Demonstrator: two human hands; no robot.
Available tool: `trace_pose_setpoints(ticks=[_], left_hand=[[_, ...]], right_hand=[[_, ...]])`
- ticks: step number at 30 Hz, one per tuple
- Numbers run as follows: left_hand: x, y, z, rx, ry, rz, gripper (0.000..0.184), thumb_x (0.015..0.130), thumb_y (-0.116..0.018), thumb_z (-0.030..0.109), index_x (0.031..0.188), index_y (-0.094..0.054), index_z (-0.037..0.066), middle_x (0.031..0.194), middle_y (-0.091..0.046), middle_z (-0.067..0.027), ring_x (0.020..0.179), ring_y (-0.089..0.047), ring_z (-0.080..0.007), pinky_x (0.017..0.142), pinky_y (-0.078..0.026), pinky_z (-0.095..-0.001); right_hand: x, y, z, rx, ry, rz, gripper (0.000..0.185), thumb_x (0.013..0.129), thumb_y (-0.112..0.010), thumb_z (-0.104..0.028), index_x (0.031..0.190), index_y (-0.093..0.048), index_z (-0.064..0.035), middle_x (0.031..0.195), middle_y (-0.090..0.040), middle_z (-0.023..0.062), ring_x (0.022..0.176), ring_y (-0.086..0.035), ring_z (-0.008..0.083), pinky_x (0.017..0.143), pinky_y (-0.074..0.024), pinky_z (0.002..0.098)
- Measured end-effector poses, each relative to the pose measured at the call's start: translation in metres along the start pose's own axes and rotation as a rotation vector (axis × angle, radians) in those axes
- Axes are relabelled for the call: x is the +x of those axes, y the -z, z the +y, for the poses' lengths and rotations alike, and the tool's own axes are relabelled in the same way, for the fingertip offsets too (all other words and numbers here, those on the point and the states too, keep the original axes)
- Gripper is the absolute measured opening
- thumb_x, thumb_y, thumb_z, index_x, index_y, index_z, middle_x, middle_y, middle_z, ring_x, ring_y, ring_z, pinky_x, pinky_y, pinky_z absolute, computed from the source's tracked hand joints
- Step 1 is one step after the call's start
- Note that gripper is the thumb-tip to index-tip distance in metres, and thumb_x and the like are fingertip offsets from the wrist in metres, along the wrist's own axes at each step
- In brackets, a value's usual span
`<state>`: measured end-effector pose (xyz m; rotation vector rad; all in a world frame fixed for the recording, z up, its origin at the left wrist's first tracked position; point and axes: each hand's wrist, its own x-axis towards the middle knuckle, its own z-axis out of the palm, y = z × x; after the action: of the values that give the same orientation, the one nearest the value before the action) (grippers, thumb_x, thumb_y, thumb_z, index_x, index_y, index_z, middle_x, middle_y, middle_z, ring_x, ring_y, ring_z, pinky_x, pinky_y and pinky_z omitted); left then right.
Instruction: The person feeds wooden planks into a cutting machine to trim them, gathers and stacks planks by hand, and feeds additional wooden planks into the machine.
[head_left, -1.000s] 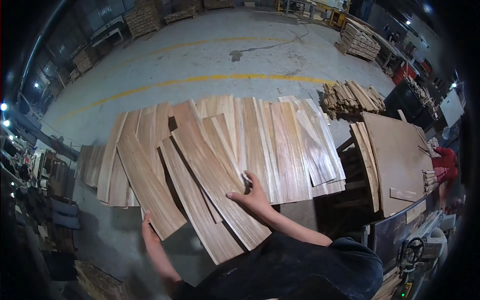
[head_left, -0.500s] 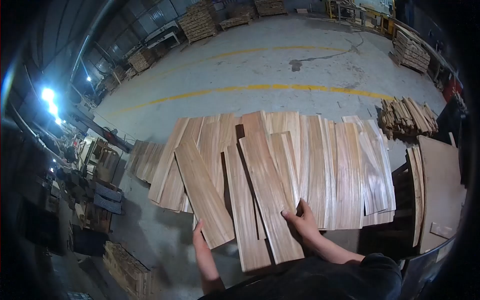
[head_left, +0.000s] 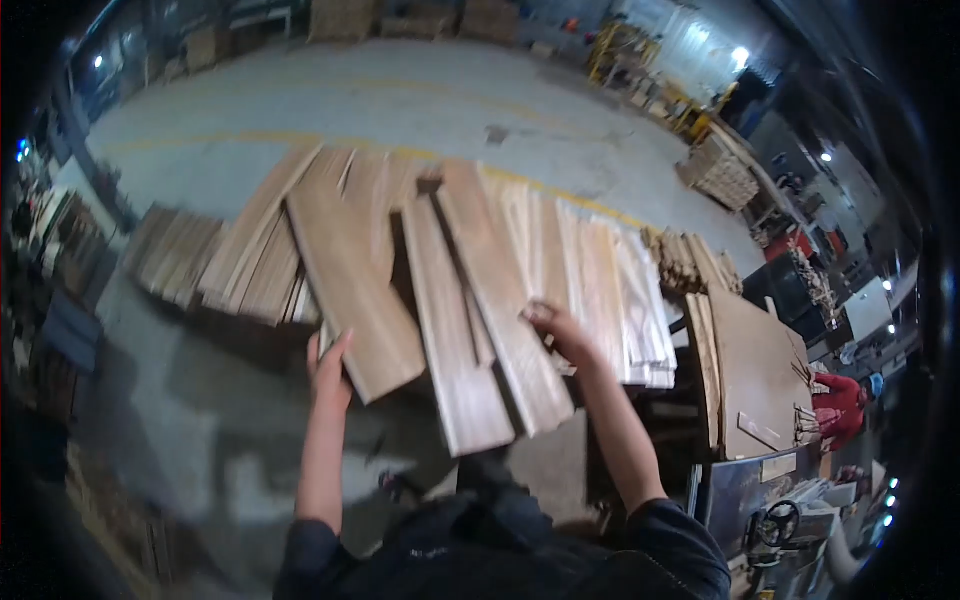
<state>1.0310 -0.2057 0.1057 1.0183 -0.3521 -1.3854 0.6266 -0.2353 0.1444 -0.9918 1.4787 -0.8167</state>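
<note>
Three boards (head_left: 455, 350) splay out: left fingers (head_left: 340, 348) curl by the left board (head_left: 360, 310), right fingers (head_left: 545, 315) by the right board (head_left: 505, 290); whether either grips, I cannot tell. Between them, the middle board (head_left: 450, 320) juts out and could slide off if its neighbour drags it.

boards (head_left: 432, 280): centre | stick bundle (head_left: 695, 264): right | panel (head_left: 765, 370): right, before bundle

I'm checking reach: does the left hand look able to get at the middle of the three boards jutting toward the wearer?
Probably yes: the left hand need only pass round the left board, and the near end of the middle board juts out uncovered.
</note>
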Motion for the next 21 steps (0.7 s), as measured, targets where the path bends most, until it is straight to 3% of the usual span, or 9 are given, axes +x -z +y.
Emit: trace_pose_setpoints(ticks=[2, 6, 9, 11, 13, 14, 16, 18, 21], left_hand=[[-0.003, 0.014, -0.015, 0.123, -0.115, 0.042, 0.047, 0.078, -0.084, 0.013, 0.115, -0.057, 0.007, 0.109, -0.064, -0.007, 0.102, -0.059, -0.0194, 0.09, -0.047, -0.0355], [-0.06, 0.042, -0.015, 0.159, -0.02, 0.108, 0.044, 0.077, -0.083, 0.01, 0.114, -0.057, 0.007, 0.107, -0.066, -0.0068, 0.099, -0.062, -0.0202, 0.089, -0.048, -0.035], [-0.098, 0.082, -0.016, 0.253, 0.065, 0.098, 0.055, 0.081, -0.078, 0.006, 0.13, -0.052, 0.002, 0.117, -0.065, -0.0101, 0.109, -0.061, -0.0237, 0.095, -0.049, -0.0378], [-0.126, 0.09, -0.003, 0.274, 0.176, 0.076, 0.053, 0.082, -0.077, 0.004, 0.129, -0.052, 0.001, 0.116, -0.065, -0.0113, 0.107, -0.064, -0.0244, 0.094, -0.051, -0.0358], [-0.133, 0.097, -0.007, 0.295, 0.187, 0.097, 0.051, 0.08, -0.079, 0.006, 0.124, -0.054, 0.003, 0.112, -0.066, -0.0102, 0.1, -0.065, -0.0226, 0.086, -0.053, -0.0336], [-0.136, 0.103, -0.011, 0.3, 0.196, 0.106, 0.048, 0.078, -0.081, 0.007, 0.12, -0.057, 0.004, 0.109, -0.067, -0.009, 0.094, -0.067, -0.0209, 0.078, -0.056, -0.0313], [-0.131, 0.109, -0.01, 0.367, 0.195, 0.116, 0.048, 0.081, -0.08, 0.012, 0.122, -0.057, 0.002, 0.11, -0.067, -0.0095, 0.097, -0.066, -0.0195, 0.08, -0.054, -0.031], [-0.117, 0.109, 0.001, 0.492, 0.18, 0.111, 0.048, 0.084, -0.079, 0.021, 0.123, -0.057, 0.002, 0.11, -0.066, -0.0087, 0.102, -0.063, -0.0181, 0.088, -0.051, -0.0314], [-0.078, 0.126, -0.003, 0.484, 0.232, -0.032, 0.064, 0.089, -0.072, 0.039, 0.135, -0.053, -0.001, 0.125, -0.063, -0.0119, 0.118, -0.058, -0.0218, 0.102, -0.043, -0.0344]], right_hand=[[-0.006, 0.001, -0.009, -0.047, -0.048, 0.005, 0.065, 0.09, -0.072, -0.035, 0.145, -0.048, -0.0095, 0.107, -0.068, 0.0008, 0.074, -0.051, 0.0108, 0.057, -0.0403, 0.028], [-0.011, 0.0, -0.009, -0.094, -0.046, 0.069, 0.069, 0.088, -0.073, -0.042, 0.145, -0.05, -0.0119, 0.114, -0.068, -0.0006, 0.092, -0.057, 0.0133, 0.067, -0.0425, 0.03], [-0.01, -0.009, 0.006, -0.127, 0.012, 0.158, 0.069, 0.087, -0.075, -0.041, 0.144, -0.051, -0.01, 0.118, -0.067, 0.0034, 0.105, -0.06, 0.0146, 0.077, -0.0478, 0.0314], [-0.046, -0.032, 0.004, -0.485, 0.441, 0.578, 0.06, 0.087, -0.078, -0.033, 0.134, -0.058, -0.0023, 0.122, -0.064, 0.0095, 0.106, -0.06, 0.0181, 0.089, -0.0479, 0.0356], [-0.101, -0.078, -0.003, 0.115, 0.41, 0.404, 0.044, 0.091, -0.073, -0.023, 0.128, -0.062, 0.0, 0.12, -0.066, 0.0087, 0.105, -0.062, 0.0155, 0.094, -0.0468, 0.0303], [-0.133, -0.1, -0.011, 0.099, 0.412, 0.304, 0.032, 0.094, -0.068, -0.016, 0.122, -0.066, 0.0005, 0.117, -0.067, 0.0076, 0.103, -0.063, 0.0143, 0.093, -0.0475, 0.0287], [-0.174, -0.131, -0.011, 0.188, 0.289, -0.188, 0.029, 0.099, -0.06, -0.014, 0.122, -0.066, 0.0014, 0.117, -0.068, 0.0099, 0.108, -0.064, 0.0167, 0.096, -0.0484, 0.0312], [-0.193, -0.164, -0.007, 0.228, 0.21, -0.487, 0.046, 0.101, -0.057, -0.023, 0.139, -0.052, 0.0019, 0.132, -0.061, 0.0162, 0.126, -0.056, 0.0239, 0.108, -0.0418, 0.037], [-0.184, -0.212, 0.037, -0.191, 0.355, -0.324, 0.077, 0.099, -0.059, -0.039, 0.152, -0.026, 0.0063, 0.15, -0.037, 0.031, 0.14, -0.041, 0.0373, 0.115, -0.034, 0.0446]])
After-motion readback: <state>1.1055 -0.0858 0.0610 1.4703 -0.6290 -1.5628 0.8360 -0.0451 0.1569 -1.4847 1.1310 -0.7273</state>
